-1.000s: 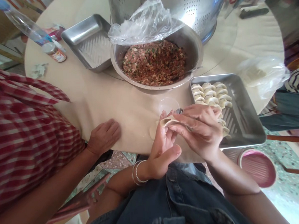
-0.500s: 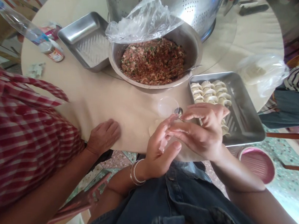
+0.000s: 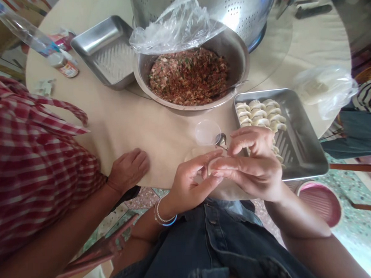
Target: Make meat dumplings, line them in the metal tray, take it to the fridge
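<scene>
Between my two hands, over the table's near edge, is a pale dumpling (image 3: pixel 212 166), mostly covered by fingers. My left hand (image 3: pixel 192 180), with bracelets at the wrist, pinches it from the left. From the right, the fingers of my right hand (image 3: pixel 252 164) close on its edge. Just beyond my fingertips lie a small clear dish (image 3: pixel 207 132) and a spoon (image 3: pixel 223 139), its handle partly hidden. To the right, a metal tray (image 3: pixel 308 149) holds rows of folded dumplings (image 3: pixel 260 114). A big steel bowl (image 3: pixel 193 107) of minced meat filling (image 3: pixel 188 78) stands farther back.
Another person's hand (image 3: pixel 129 169) rests on the table at left, beside a checked red garment (image 3: pixel 34 163). A second metal tray (image 3: pixel 106 56), plastic bag (image 3: pixel 179 27), perforated steel pot (image 3: pixel 241 7) and bottle (image 3: pixel 24 29) stand behind. A pink basin (image 3: pixel 321 204) sits low at right.
My left hand's fingers and thumb have closed in on the dumpling, and the hand has shifted slightly left. My right hand's fingers have curled in. The other person's hand stays in place.
</scene>
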A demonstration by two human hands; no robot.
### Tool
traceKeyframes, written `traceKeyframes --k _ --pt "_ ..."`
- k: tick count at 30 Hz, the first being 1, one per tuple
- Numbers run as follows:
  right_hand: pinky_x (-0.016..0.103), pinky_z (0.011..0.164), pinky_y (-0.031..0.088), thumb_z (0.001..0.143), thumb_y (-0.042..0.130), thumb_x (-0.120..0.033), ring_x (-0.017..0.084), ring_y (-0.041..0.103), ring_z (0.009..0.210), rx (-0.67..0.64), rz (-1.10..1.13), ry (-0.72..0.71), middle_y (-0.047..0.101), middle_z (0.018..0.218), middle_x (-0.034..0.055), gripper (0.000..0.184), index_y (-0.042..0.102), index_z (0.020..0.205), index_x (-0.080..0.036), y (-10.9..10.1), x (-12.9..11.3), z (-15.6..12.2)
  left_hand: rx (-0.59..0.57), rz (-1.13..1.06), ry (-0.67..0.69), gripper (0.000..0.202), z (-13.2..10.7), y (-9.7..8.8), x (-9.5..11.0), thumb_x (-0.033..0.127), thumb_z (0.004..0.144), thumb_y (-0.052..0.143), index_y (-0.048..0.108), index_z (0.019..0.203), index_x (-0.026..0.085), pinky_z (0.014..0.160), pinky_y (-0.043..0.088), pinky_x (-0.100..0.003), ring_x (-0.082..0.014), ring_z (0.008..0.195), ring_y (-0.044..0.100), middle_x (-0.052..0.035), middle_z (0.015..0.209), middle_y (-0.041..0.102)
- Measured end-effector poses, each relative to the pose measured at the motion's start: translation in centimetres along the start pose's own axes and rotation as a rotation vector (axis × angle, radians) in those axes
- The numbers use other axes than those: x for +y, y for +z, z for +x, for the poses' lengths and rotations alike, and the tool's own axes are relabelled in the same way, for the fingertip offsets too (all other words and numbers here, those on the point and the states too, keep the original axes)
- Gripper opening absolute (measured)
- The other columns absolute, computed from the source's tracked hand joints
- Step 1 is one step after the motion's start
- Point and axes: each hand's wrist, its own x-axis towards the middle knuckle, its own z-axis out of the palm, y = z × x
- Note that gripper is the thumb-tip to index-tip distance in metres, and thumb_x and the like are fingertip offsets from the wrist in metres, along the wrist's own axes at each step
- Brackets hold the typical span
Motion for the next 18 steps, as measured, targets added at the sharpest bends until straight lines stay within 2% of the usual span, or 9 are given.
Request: traceKeyframes --k 2,5,8,10,11,13,15,16,18 --pt "0.046 0.091 0.039 0.088 0.064 -0.032 0.023 0.050 0.107 -0.055 -0.029 0.023 0.053 0.097 0.0027 0.022 0.069 0.109 -0.035 -0.2 -0.3 0.1 0.016 0.012 -0.014 0.045 0.0 -0.2 0.1 0.021 0.085 0.066 0.061 0.128 0.030 0.080 0.059 -0.032 -0.0187 0.089 0.071 -0.0047 0.116 0.073" --pt "0.048 0.092 0.038 0.086 0.066 -0.037 0.025 0.049 0.111 -0.114 -0.064 0.028 0.054 0.111 0.0035 0.018 0.070 0.104 -0.035 -0.1 -0.8 0.3 0.034 0.068 0.026 0.040 0.1 -0.1 0.2 0.020 0.085 0.065 0.063 0.125 0.026 0.083 0.059 -0.034 -0.0198 0.093 0.071 -0.0061 0.113 0.073" --pt "0.046 0.094 0.035 0.088 0.064 -0.030 0.023 0.049 0.113 -0.108 -0.079 -0.001 0.056 0.106 0.0012 0.008 0.070 0.094 -0.032 0.2 -1.3 0.3 0.021 0.118 0.081 0.040 0.4 0.2 0.1 0.020 0.083 0.066 0.063 0.123 0.024 0.082 0.059 -0.035 -0.0204 0.094 0.070 -0.0055 0.110 0.073" --pt "0.046 0.097 0.035 0.089 0.063 -0.030 0.023 0.048 0.116 -0.112 -0.071 0.016 0.054 0.105 0.0013 0.008 0.069 0.095 -0.031 0.4 -1.4 0.0 0.040 0.117 0.126 0.037 0.7 0.4 0.1 0.022 0.083 0.068 0.064 0.120 0.026 0.086 0.059 -0.036 -0.0207 0.097 0.069 -0.0039 0.107 0.073" --pt "0.046 0.098 0.035 0.089 0.063 -0.035 0.024 0.047 0.119 -0.119 -0.064 0.037 0.053 0.110 0.0022 0.014 0.068 0.102 -0.031 0.5 -1.5 -0.2 0.064 0.095 0.145 0.034 0.8 0.5 0.1 0.023 0.084 0.068 0.065 0.118 0.027 0.086 0.060 -0.036 -0.0211 0.100 0.068 -0.0033 0.107 0.072" --pt "0.047 0.103 0.037 0.085 0.062 -0.052 0.027 0.043 0.126 -0.100 -0.024 0.115 0.049 0.124 0.0052 0.046 0.057 0.127 -0.034 0.9 -1.6 -1.0 0.131 0.013 0.159 0.025 0.9 0.7 0.3 0.025 0.086 0.066 0.068 0.111 0.027 0.080 0.062 -0.032 -0.0210 0.102 0.068 -0.0031 0.110 0.071" --pt "0.049 0.107 0.039 0.080 0.059 -0.065 0.029 0.041 0.130 -0.048 0.084 0.242 0.042 0.136 0.0096 0.081 0.032 0.149 -0.032 1.6 -1.8 -2.0 0.203 -0.098 0.136 0.018 0.8 0.8 0.4 0.027 0.090 0.062 0.068 0.107 0.025 0.062 0.062 -0.024 -0.0171 0.090 0.071 -0.0038 0.112 0.069" --pt "0.049 0.108 0.040 0.079 0.058 -0.068 0.029 0.041 0.131 -0.035 0.173 0.310 0.040 0.139 0.0113 0.092 0.020 0.153 -0.030 2.1 -1.9 -2.6 0.233 -0.159 0.127 0.016 0.7 0.8 0.5 0.028 0.092 0.060 0.068 0.105 0.024 0.055 0.060 -0.021 -0.0144 0.080 0.072 -0.0044 0.112 0.068" --pt "0.050 0.110 0.041 0.079 0.058 -0.068 0.029 0.040 0.134 -0.068 0.380 0.404 0.037 0.143 0.0128 0.098 0.009 0.155 -0.030 3.3 -2.1 -3.6 0.268 -0.241 0.127 0.015 0.6 0.9 0.4 0.029 0.094 0.057 0.066 0.104 0.024 0.052 0.060 -0.021 -0.0113 0.069 0.071 -0.0054 0.112 0.068"
